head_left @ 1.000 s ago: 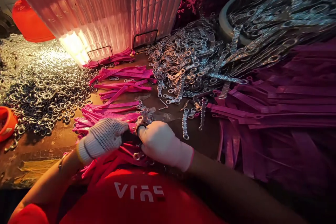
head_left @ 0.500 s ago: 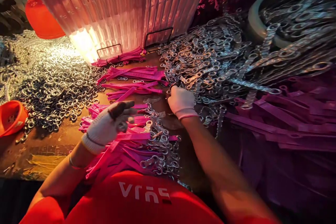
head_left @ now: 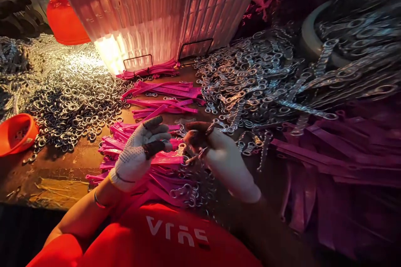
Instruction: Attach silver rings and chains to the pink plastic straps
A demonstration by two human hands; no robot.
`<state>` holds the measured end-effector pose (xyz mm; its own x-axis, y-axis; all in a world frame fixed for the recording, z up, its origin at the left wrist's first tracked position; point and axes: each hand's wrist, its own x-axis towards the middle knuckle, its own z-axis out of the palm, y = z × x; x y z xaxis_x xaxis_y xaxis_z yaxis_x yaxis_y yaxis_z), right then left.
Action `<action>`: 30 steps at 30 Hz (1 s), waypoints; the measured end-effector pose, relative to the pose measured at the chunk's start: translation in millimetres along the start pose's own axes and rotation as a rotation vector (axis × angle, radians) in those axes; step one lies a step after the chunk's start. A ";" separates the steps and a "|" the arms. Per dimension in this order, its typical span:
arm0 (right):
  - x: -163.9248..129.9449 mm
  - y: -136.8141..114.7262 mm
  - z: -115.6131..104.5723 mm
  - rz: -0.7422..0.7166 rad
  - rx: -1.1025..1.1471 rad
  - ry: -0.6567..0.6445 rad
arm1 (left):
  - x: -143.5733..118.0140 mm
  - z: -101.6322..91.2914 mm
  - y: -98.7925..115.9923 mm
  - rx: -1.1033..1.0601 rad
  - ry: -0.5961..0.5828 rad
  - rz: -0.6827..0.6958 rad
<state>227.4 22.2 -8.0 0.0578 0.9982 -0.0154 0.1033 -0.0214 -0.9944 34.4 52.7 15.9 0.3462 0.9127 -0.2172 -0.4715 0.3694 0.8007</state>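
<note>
My left hand (head_left: 134, 150), in a white glove with dark fingertips, is half curled over the pink straps (head_left: 150, 183). Its thumb and fingers pinch what looks like a small metal ring (head_left: 168, 146). Facing it, my right hand (head_left: 224, 156) is also gloved, and its fingers are closed on a metal link piece (head_left: 203, 152). Parts of the metal show between the fingers; the rest is hidden. Below both hands lie pink straps with metal links (head_left: 191, 194) at their right ends. The two hands are close together but apart.
A heap of metal rings (head_left: 72, 112) lies at left beside an orange cup (head_left: 19, 133). A pile of metal links (head_left: 250, 71) is at right, near a round rim (head_left: 308, 29). Purple straps (head_left: 344, 154) fill the right side. A ribbed translucent panel (head_left: 140, 8) stands behind.
My right hand has come back from the link pile towards my left hand, with a metal piece now in its fingers. My left hand has shifted slightly right.
</note>
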 end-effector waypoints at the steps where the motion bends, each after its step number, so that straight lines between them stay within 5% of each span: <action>1: -8.3 -10.3 9.3 -0.009 0.061 -0.055 | -3.4 1.6 -2.7 0.035 -0.020 0.054; 4: -19.3 -28.2 28.4 -0.039 0.142 -0.132 | -15.4 5.3 -9.1 0.259 -0.064 0.218; 9: -22.6 -26.8 35.8 -0.077 0.103 -0.029 | -31.6 6.7 -11.2 0.801 0.024 0.512; 13: -35.7 -27.5 33.0 -0.169 -0.055 -0.017 | -28.1 1.8 -8.9 0.539 0.015 0.222; 16: -43.2 -29.9 25.9 -0.323 -0.254 -0.060 | -21.5 -1.2 -4.4 0.270 -0.088 -0.076; 19: -41.2 -27.7 18.4 -0.498 -0.520 -0.166 | -18.0 0.1 1.0 0.251 -0.223 -0.243; 24: -33.2 -18.4 15.2 -0.609 -0.926 -0.225 | -19.3 1.0 1.1 0.390 -0.244 -0.285; 27: -33.6 -16.6 14.6 -0.603 -1.101 -0.153 | -23.3 -2.1 -2.2 0.516 -0.129 -0.148; 30: -34.6 -18.5 10.9 -0.572 -1.116 -0.158 | -26.3 -2.4 -0.8 0.649 -0.195 0.018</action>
<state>212.7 -11.4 9.8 -0.3833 0.8743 0.2977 0.8583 0.4562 -0.2350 23.7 28.8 19.6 0.5116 0.8469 -0.1450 0.0831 0.1192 0.9894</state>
